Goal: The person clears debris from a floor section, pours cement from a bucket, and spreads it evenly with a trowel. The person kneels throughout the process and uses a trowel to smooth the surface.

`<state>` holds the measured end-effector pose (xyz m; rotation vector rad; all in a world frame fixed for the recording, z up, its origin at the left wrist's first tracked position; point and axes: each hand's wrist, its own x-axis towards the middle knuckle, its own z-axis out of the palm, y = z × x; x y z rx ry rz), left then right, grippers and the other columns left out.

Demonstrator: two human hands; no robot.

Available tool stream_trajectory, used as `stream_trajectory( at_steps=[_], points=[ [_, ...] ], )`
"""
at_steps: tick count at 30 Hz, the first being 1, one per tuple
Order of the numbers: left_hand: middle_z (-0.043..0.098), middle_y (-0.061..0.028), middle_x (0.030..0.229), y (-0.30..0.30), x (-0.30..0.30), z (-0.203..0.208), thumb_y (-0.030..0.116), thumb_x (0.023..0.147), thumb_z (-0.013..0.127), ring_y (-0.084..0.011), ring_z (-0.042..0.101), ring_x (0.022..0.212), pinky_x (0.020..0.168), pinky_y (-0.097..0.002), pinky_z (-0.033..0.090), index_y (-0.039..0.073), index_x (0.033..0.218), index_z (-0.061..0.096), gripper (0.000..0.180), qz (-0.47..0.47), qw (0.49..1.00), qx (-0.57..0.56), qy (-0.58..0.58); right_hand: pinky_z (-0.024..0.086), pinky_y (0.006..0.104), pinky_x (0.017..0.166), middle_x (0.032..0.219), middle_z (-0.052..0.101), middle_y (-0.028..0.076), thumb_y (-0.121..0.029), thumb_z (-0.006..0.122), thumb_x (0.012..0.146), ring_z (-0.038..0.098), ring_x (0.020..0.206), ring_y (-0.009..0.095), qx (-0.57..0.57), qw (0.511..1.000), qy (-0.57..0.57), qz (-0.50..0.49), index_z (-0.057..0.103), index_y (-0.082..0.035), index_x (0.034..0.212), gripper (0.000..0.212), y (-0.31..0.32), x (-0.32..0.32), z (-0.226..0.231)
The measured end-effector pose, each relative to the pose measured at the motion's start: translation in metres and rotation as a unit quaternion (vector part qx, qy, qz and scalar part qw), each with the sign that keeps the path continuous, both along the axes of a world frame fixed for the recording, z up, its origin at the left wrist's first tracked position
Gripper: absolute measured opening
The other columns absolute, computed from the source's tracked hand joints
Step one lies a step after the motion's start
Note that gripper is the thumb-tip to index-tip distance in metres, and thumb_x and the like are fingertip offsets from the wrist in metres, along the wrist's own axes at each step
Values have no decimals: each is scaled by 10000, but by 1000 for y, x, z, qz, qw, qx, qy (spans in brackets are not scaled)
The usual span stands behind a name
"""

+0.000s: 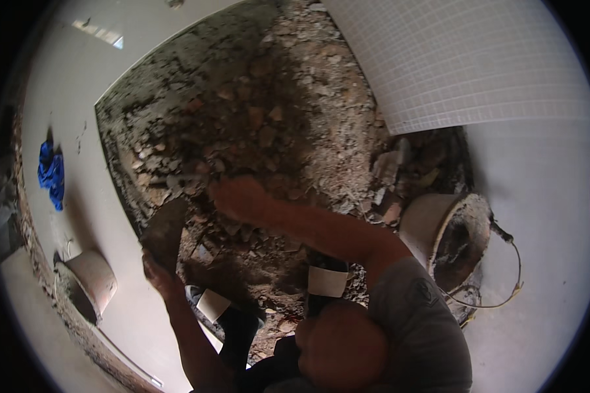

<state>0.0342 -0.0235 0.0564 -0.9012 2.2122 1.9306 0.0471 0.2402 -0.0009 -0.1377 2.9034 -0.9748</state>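
Note:
My left hand (162, 275) is closed on the edge of a dark, curved flat piece (166, 232), whose exact kind I cannot make out. It stands tilted at the left border of the rubble (262, 131). Over the middle of the broken brick and mortar, my right hand (236, 200) is a closed fist. A thin, blurred tool (180, 177) sticks out from it to the left; its head is too dim to name. My right arm reaches across, in a grey sleeve (419, 314).
A mortar-stained bucket (429, 226) with a wire handle lies tipped at the right. Another bucket (98, 278) stands at the left, near a blue cloth (50, 173). White tiled panel (465, 65) borders the rubble at upper right. My feet are among the debris.

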Motion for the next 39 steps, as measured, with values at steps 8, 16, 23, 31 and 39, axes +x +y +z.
stream_trajectory(
  at_steps=[8,16,23,31,39],
  points=[
    [541,-146,1238,68,-29,28,355,924,568,-257,550,1117,938,-368,467,-1,1273,482,506,-148,987,5,-55,515,388,757,1033,587,219,-392,550,903,622,962,292,-212,929,-281,-114,460,7,1232,524,21,174,35],
    [590,-28,889,188,7,16,365,898,607,-128,521,790,709,-278,427,-10,997,619,388,-613,776,-22,-146,514,319,760,1101,580,162,-350,543,949,613,904,187,-595,712,-155,-339,353,-9,1380,582,77,209,69],
    [619,-72,972,266,40,2,363,935,563,-138,573,863,791,-294,452,10,1073,591,380,-648,740,84,-161,522,260,571,986,625,121,-297,588,918,609,647,148,-563,630,-21,-534,429,43,1323,552,85,258,86],
    [634,-175,1089,222,27,-18,353,959,504,-241,648,956,870,-382,482,11,1221,523,431,-575,802,12,-162,531,262,583,1065,570,186,-420,577,899,610,702,184,-346,531,145,-760,310,39,1386,721,123,256,65],
    [635,-148,1113,186,16,-4,392,974,462,-243,635,1005,897,-412,464,27,1199,557,439,-541,832,-27,-118,520,313,684,1208,493,216,-319,544,943,612,835,222,-302,480,276,-776,261,22,1409,643,184,203,-2]
  ],
)
